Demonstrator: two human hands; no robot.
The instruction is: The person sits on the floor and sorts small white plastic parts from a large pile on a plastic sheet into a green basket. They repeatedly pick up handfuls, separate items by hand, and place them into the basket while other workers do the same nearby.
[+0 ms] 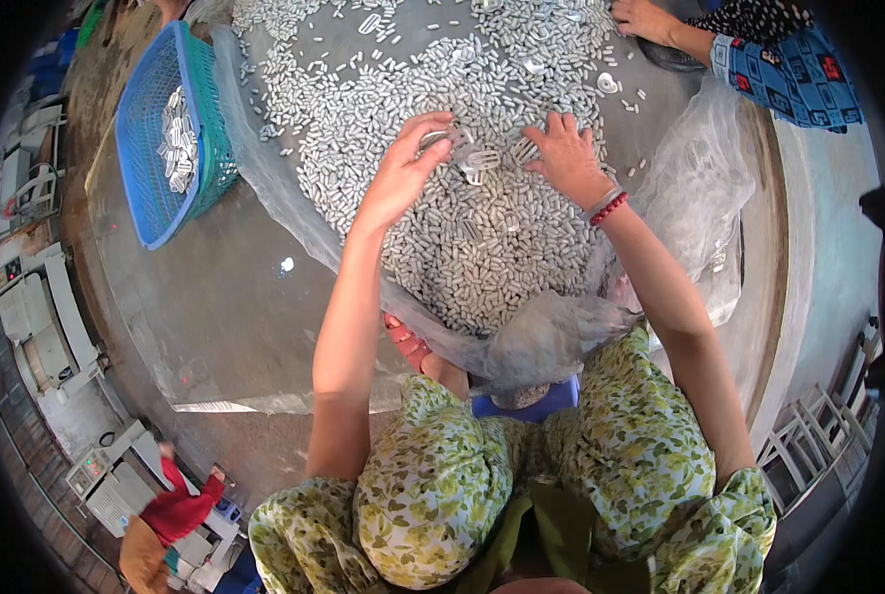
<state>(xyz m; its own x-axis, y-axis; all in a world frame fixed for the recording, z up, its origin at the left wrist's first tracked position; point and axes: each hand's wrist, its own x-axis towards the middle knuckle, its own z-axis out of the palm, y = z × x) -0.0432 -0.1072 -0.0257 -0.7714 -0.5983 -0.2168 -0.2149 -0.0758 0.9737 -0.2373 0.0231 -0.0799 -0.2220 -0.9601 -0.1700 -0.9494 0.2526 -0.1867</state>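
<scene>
A wide heap of small silver, capsule-shaped pieces (472,267) lies before me on clear plastic sheeting (551,342). My left hand (403,170) is over the middle of the heap, its thumb and fingers closed around a shiny curved metal piece (435,140). Just right of those fingertips rests a larger, shiny slotted piece (478,164), buckle-like in outline. My right hand (567,160), with a red bead bracelet (609,208) at the wrist, touches the heap with its fingers apart. Beside its thumb and fingertips is another slotted metal piece (524,150).
At the left stands a tilted blue-and-green plastic basket (150,223) holding several silver pieces (177,148). Another person's hand (645,22) reaches in at the far right. Machines (42,327) line the left side, where a person in red (180,510) works. A ladder-like rack (814,445) is at right.
</scene>
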